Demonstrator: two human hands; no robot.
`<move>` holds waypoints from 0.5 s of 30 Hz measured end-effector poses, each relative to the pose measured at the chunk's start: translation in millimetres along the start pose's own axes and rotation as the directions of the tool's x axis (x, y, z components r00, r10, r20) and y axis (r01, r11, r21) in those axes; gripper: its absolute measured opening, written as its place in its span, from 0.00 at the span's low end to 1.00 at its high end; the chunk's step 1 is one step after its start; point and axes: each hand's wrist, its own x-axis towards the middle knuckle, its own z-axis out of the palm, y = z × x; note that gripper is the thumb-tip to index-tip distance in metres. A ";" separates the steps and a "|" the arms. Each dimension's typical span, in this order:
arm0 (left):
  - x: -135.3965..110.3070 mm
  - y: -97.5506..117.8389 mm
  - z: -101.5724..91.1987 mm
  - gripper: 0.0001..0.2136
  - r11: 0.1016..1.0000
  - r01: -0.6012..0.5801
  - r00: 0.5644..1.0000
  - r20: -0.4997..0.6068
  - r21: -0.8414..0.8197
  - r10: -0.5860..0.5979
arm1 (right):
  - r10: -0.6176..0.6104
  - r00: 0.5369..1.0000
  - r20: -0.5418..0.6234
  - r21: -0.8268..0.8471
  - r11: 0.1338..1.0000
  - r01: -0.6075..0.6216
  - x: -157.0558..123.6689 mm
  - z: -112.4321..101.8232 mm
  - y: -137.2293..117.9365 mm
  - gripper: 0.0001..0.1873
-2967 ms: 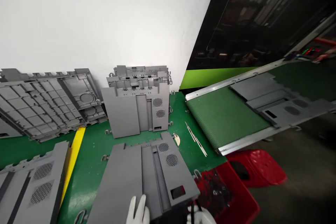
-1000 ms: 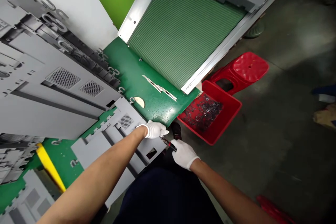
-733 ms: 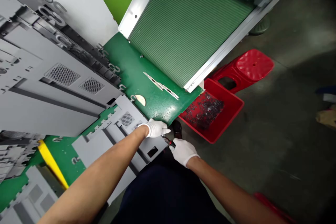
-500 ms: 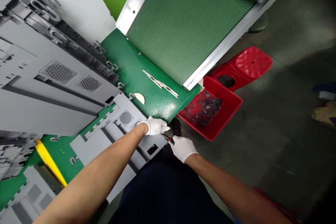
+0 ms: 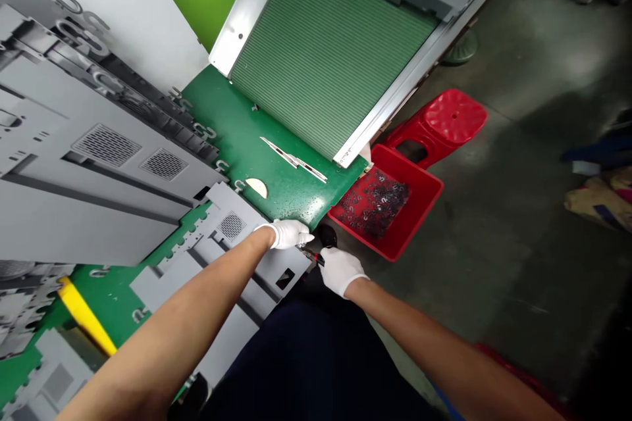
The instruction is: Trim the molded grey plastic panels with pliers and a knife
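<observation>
Green tabletop point(image 5: 276, 145) crowded with grey panels, grooved conveyor belt point(image 5: 326, 52) behind, concrete floor to its right.

Left hand point(image 5: 286, 234) presses the grey panel point(image 5: 237, 250) at the tabletop's near corner; right hand point(image 5: 340, 270), grip closed on red-handled cutters point(image 5: 312, 254), sits beside it. Red bin point(image 5: 395, 210) stands just off that corner. Against three seconds ago, the view has tipped downward and both arms show.

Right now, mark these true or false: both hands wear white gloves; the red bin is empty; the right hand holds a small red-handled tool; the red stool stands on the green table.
1. Left hand and right hand wear white gloves: true.
2. The red bin is empty: false, dark small pieces lie in it.
3. The right hand holds a small red-handled tool: true.
4. The red stool stands on the green table: false, it stands on the floor.
</observation>
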 end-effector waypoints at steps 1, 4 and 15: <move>0.2 -0.3 -0.5 0.21 1.000 -0.012 1.000 0.008 0.006 0.012 | -0.001 1.000 -0.006 0.007 1.000 0.001 -0.3 -0.2 -1.5 0.11; 0.5 -0.6 -1.3 0.21 0.999 -0.022 1.000 0.014 0.024 0.021 | 0.006 1.000 -0.013 0.016 1.000 -0.005 0.9 0.6 -5.9 0.13; -1.4 -10.3 -2.5 0.17 0.989 -0.129 0.991 -0.038 -0.075 0.127 | -0.011 1.000 -0.015 -0.002 1.000 0.011 8.1 -1.2 5.8 0.15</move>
